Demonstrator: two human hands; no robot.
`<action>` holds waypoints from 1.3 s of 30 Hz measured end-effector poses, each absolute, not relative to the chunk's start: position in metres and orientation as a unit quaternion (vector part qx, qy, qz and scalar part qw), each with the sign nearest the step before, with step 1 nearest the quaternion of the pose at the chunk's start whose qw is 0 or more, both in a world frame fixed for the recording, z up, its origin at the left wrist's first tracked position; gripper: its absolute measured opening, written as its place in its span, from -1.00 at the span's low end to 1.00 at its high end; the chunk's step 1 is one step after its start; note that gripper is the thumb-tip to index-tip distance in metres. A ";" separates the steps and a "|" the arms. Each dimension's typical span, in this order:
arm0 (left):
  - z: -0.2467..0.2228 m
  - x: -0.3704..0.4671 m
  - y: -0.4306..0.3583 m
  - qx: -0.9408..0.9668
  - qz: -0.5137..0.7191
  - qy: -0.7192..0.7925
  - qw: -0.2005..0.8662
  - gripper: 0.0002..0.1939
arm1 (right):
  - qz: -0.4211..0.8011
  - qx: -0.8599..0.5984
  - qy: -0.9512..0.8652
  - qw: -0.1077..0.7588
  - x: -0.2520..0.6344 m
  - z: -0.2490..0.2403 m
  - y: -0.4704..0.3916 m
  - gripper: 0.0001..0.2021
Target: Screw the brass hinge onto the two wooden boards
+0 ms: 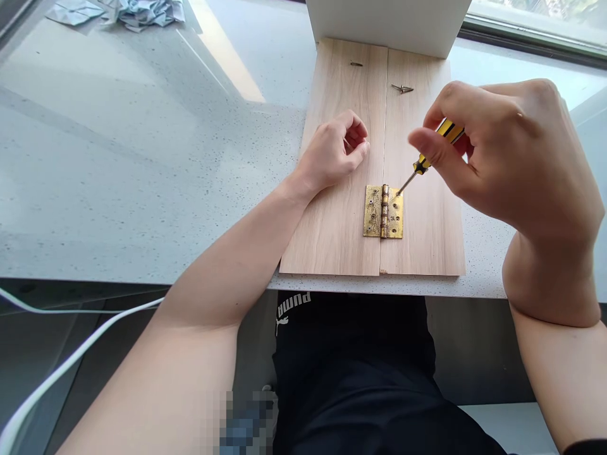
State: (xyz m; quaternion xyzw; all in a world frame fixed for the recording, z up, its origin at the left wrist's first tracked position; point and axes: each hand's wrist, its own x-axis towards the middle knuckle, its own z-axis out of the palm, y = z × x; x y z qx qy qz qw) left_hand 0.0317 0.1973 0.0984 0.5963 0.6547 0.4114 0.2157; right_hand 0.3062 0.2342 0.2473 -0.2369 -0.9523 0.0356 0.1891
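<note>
My right hand (512, 151) grips a yellow and black screwdriver (421, 165). Its tip touches the upper part of the right leaf of a brass hinge (397, 218). The hinge lies across the seam between the left wooden board (332, 234) and the right wooden board (431, 246). Screw heads show in the left leaf, and holes are visible in the right one. Resting on the left board, my left hand (336, 150) has its fingers curled together; whether something small is between them is hidden.
Loose screws (403, 89) lie on the right board, and another screw (356, 64) on the left one. A white box (386, 22) stands at the boards' far end. Crumpled paper (149, 12) sits at the far left of the speckled countertop (142, 170). A white cable (71, 363) hangs lower left.
</note>
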 end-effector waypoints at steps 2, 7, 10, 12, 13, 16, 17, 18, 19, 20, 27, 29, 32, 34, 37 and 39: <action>0.098 0.031 0.197 0.595 0.410 0.658 0.214 -0.81 | 0.005 -0.254 -0.950 0.180 0.309 0.250 0.234 -0.72; 0.098 0.031 0.197 0.592 0.414 0.656 0.219 -0.78 | 0.047 -0.189 -0.964 0.179 0.313 0.256 0.237 -0.53; 0.099 0.032 0.196 0.597 0.414 0.651 0.221 -0.76 | 0.015 -0.199 -0.964 0.177 0.310 0.257 0.235 -0.69; 0.100 0.032 0.196 0.596 0.410 0.653 0.224 -0.71 | -0.009 -0.221 -0.959 0.176 0.305 0.256 0.233 -0.76; 0.101 0.032 0.196 0.597 0.406 0.654 0.227 -0.68 | -0.018 -0.233 -0.957 0.171 0.304 0.255 0.232 -0.66; 0.099 0.031 0.197 0.602 0.396 0.654 0.229 -0.61 | -0.027 -0.248 -0.954 0.166 0.301 0.252 0.229 -0.51; 0.098 0.031 0.197 0.606 0.399 0.650 0.225 -0.62 | -0.023 -0.249 -0.953 0.170 0.302 0.252 0.229 -0.53; 0.096 0.030 0.198 0.611 0.405 0.644 0.218 -0.66 | -0.015 -0.250 -0.953 0.171 0.303 0.251 0.229 -0.59; 0.094 0.029 0.199 0.616 0.414 0.636 0.210 -0.70 | -0.004 -0.248 -0.953 0.173 0.305 0.251 0.229 -0.67; 0.091 0.028 0.200 0.621 0.422 0.629 0.201 -0.75 | 0.011 -0.243 -0.955 0.173 0.307 0.251 0.230 -0.74; 0.089 0.027 0.202 0.610 0.439 0.629 0.199 -0.80 | 0.051 -0.215 -0.961 0.168 0.307 0.256 0.234 -0.87; 0.090 0.027 0.201 0.611 0.439 0.628 0.198 -0.81 | 0.032 -0.244 -0.956 0.163 0.304 0.256 0.235 -0.72; 0.091 0.027 0.201 0.614 0.434 0.630 0.196 -0.81 | -0.007 -0.269 -0.944 0.192 0.301 0.254 0.235 -0.29; 0.090 0.027 0.201 0.615 0.429 0.632 0.195 -0.80 | -0.026 -0.286 -0.939 0.188 0.299 0.255 0.233 -0.19; 0.089 0.027 0.201 0.615 0.426 0.635 0.192 -0.82 | -0.014 -0.308 -0.941 0.137 0.298 0.257 0.228 -0.40; 0.089 0.028 0.201 0.613 0.427 0.637 0.192 -0.84 | 0.002 -0.301 -0.946 0.120 0.298 0.257 0.227 -0.63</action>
